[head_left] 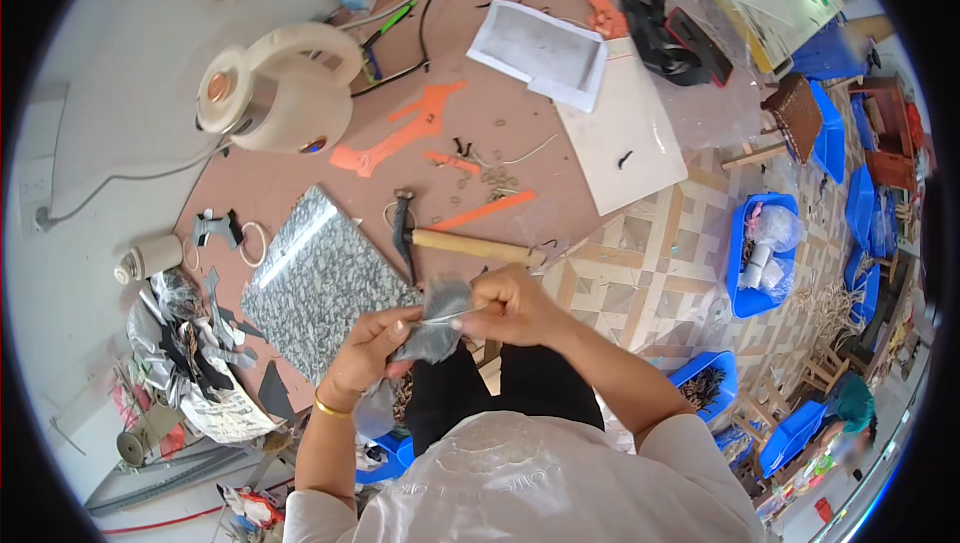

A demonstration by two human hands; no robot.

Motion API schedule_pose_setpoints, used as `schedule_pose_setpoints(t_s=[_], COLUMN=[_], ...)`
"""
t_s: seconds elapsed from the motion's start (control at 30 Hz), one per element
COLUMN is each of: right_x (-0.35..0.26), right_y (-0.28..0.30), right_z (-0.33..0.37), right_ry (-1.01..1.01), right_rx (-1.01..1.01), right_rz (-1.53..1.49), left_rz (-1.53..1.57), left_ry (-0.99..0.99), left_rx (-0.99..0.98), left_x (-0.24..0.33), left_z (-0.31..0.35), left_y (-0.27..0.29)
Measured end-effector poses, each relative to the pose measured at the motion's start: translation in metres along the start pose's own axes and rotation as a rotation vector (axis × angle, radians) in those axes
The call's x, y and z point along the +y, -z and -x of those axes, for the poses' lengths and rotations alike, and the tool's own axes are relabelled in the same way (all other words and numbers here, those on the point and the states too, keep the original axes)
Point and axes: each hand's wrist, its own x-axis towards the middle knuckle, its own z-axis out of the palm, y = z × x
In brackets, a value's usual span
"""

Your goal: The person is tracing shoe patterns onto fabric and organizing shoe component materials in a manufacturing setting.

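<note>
Close in front of my body, both hands grip a small grey, slightly shiny piece (440, 328) that looks like thin plastic or cloth. A thin pale strip or line runs across it. My left hand (372, 345), with a gold-coloured bracelet on the wrist, pinches its left side. At its right edge my right hand (515, 305) has thumb and fingers closed. Just beyond the hands lies a hammer (470, 245) with a wooden handle and dark head. A speckled grey stone slab (325, 288) rests on the table left of the hammer.
A cream electric kettle (285, 93) stands far left on the brown table (540, 158). Orange cut scraps (400, 133) and small metal rings lie mid-table. White sheets (620, 123) and black straps (665, 43) are at the far right. Blue bins (765, 253) stand on the tiled floor.
</note>
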Motion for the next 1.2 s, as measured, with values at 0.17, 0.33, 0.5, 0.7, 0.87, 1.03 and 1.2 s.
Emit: schedule_pose_setpoints(t_s=[0.17, 0.33, 0.5, 0.7, 0.87, 1.03, 1.2], right_x=[-0.003, -0.012, -0.021, -0.004, 0.051, 0.157, 0.231], right_y=[0.116, 0.087, 0.075, 0.064, 0.053, 0.046, 0.097], right_z=[0.026, -0.063, -0.072, -0.066, 0.045, 0.26, 0.421], right_ry=[-0.043, 0.268, 0.011, 0.111, 0.051, -0.579, -0.991], right_rx=[0.687, 0.823, 0.629, 0.733, 0.711, 0.739, 0.743], right_rz=[0.239, 0.759, 0.959, 1.092, 0.886, 0.82, 0.476], left_rz=[-0.238, -0.382, -0.046, -0.409, -0.773, -2.146, -2.116], left_ry=[0.251, 0.056, -0.173, -0.094, 0.028, 0.374, -0.602], left_rx=[0.01, -0.182, -0.014, 0.262, 0.448, 0.91, 0.845], left_x=[-0.008, -0.034, -0.02, 0.012, 0.017, 0.025, 0.037], left_z=[0.01, -0.017, -0.029, -0.046, -0.061, -0.086, -0.127], left_y=[0.023, -0.004, 0.001, 0.048, 0.184, 0.196, -0.016])
